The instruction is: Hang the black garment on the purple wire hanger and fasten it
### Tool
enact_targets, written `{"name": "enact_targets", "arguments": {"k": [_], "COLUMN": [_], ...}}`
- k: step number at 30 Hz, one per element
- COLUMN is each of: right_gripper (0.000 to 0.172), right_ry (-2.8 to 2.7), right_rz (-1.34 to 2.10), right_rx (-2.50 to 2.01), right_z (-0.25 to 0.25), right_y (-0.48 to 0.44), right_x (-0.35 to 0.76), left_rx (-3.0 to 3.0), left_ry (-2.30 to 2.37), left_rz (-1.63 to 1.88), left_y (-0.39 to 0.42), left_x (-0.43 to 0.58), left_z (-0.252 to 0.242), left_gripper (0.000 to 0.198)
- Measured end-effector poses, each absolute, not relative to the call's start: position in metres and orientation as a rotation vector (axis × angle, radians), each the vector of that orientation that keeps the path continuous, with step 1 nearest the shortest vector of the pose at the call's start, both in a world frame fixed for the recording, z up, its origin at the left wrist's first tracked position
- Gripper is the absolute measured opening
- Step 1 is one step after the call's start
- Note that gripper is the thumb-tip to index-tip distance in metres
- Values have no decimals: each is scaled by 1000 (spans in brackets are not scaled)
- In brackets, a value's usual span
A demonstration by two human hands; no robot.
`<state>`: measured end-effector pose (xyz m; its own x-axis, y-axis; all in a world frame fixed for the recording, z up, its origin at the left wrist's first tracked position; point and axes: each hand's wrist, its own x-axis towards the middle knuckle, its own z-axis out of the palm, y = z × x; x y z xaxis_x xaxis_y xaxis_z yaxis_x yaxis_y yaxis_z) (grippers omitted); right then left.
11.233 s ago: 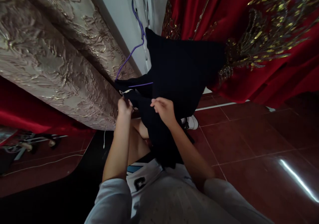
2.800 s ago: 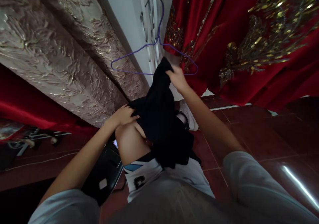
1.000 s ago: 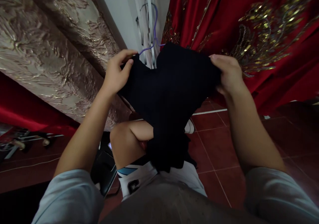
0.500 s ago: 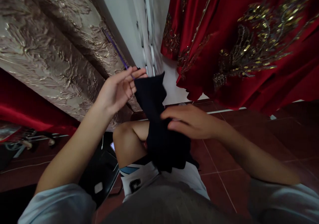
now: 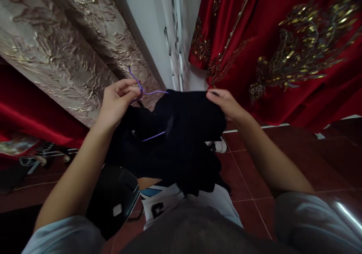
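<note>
A dark navy or black garment (image 5: 183,148) is spread over my lap, its top edge stretched between my hands. My left hand (image 5: 120,97) pinches a thin purple wire hanger (image 5: 151,92) close to its hook. One arm of this hanger runs into the top of the cloth, and a straight purple length shows lower down in an opening. At the garment's upper right corner, my right hand (image 5: 224,101) grips the fabric edge between thumb and fingers. Folds of dark cloth hide the rest of the hanger.
Red satin cloth with gold sequins (image 5: 299,54) hangs at the right. Textured beige fabric (image 5: 56,46) hangs at the left, beside a white panel (image 5: 144,28). A black seat (image 5: 113,193) stands at lower left on red floor tiles (image 5: 251,171).
The garment has gone from a narrow bunch to spread wide. My right hand has moved up and right to its edge. The hanger has turned to show its curved top.
</note>
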<state>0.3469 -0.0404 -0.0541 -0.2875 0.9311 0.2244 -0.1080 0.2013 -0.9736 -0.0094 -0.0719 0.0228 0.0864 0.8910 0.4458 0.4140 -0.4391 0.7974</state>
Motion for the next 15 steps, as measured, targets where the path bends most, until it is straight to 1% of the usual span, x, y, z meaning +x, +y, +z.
{"name": "enact_targets", "arguments": {"k": [2, 3, 5, 6, 8, 11, 15], "right_gripper": [23, 18, 19, 21, 23, 21, 22], "right_ry": [-1195, -1112, -1044, -1040, -1047, -1018, -980], "right_rz": [1168, 1102, 997, 955, 882, 818, 805], "right_rx": [-786, -776, -758, -748, -719, -687, -675], "right_z": [-33, -22, -3, 3, 6, -3, -10], "right_y": [-21, -10, 11, 17, 19, 4, -14], "right_x": [343, 343, 345, 348, 354, 361, 362], "left_rx": [2010, 2088, 2294, 2426, 2704, 2885, 2739], "left_ry": [1237, 1223, 1228, 1245, 1295, 1347, 1563], "left_rz": [1604, 1764, 2018, 2044, 1842, 1325, 777], "left_y": [-63, -65, -76, -84, -100, -111, -108], "left_x": [-9, -6, 6, 13, 26, 43, 59], "left_z": [14, 10, 0, -6, -20, -46, -74], "left_gripper": [56, 57, 53, 50, 44, 36, 46]}}
